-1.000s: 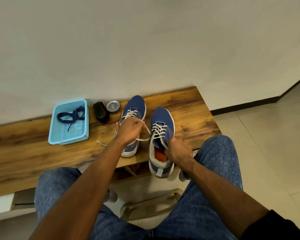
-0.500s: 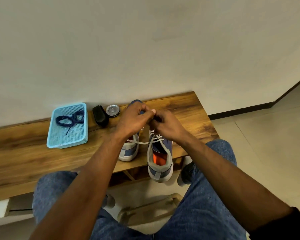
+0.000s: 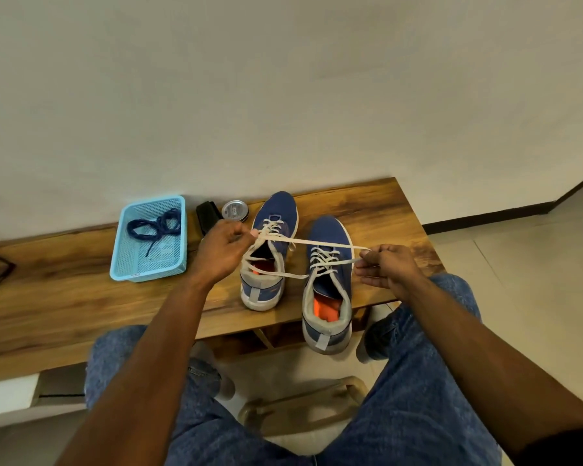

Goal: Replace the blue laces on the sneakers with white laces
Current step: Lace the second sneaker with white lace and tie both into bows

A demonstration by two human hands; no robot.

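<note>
Head view: the left hand [image 3: 221,252] and right hand [image 3: 386,268] each pinch an end of the white lace [image 3: 320,243], stretched taut above the right sneaker [image 3: 329,284] on the wooden bench [image 3: 64,297].

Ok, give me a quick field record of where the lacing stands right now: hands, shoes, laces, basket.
left hand: pinches one white lace end
right hand: pinches the other end
white flat lace: stretched between both hands, across the shoes
blue knit sneakers: left sneaker, right sneaker, both white-laced, untied
dark blue laces: in the light blue plastic basket
surface: wooden bench
</note>
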